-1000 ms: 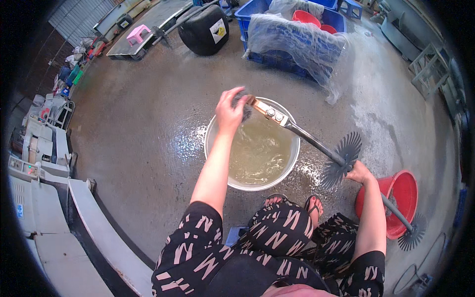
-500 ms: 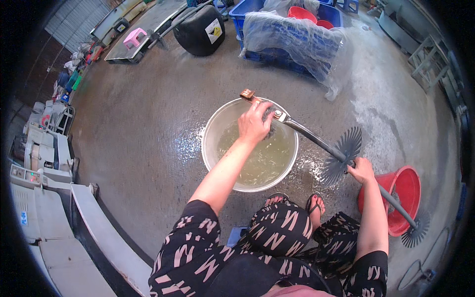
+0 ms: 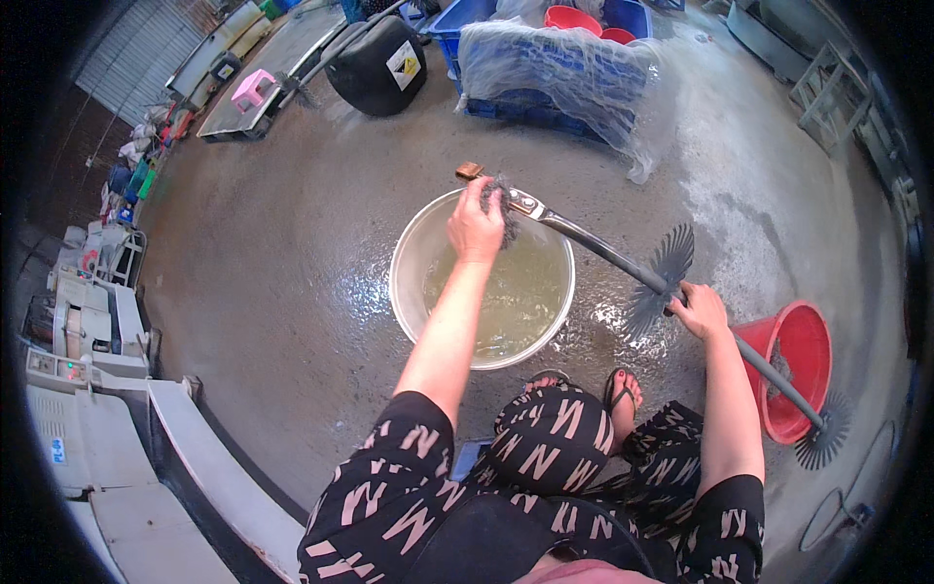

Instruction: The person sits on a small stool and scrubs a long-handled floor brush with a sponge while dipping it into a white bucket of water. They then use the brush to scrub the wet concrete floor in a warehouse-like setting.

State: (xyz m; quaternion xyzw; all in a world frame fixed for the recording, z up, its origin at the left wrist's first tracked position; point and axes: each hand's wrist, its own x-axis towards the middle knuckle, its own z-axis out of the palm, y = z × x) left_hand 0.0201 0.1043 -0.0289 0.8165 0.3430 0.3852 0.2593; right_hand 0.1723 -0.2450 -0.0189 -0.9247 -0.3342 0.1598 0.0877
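A long dark rod [image 3: 589, 241] slants across in front of me, its flat far-left end tipped with a bent copper piece [image 3: 469, 170]. My left hand [image 3: 474, 232] is closed around that flat end with a grey steel wool scrubber [image 3: 507, 222] pressed against it. Farther down, my right hand [image 3: 700, 310] grips the rod beside a black slatted disc [image 3: 671, 255]. A second slatted disc [image 3: 825, 433] sits near the rod's lower right end. Beneath the left hand stands a pale round tub [image 3: 399, 282] of cloudy water [image 3: 516, 302].
At right, a red bucket [image 3: 823, 341] lies tilted under the rod, with grey material inside. Blue crates [image 3: 545, 112] draped in clear plastic stand ahead, beside a black jerrycan [image 3: 375, 73]. Grey machinery [image 3: 107, 438] lines the left. The concrete floor [image 3: 263, 263] is wet around the tub.
My left hand has shifted slightly toward the copper tip, and more of the scrubber shows beside its fingers. The right hand keeps its grip beside the disc. The whole view has shifted a little.
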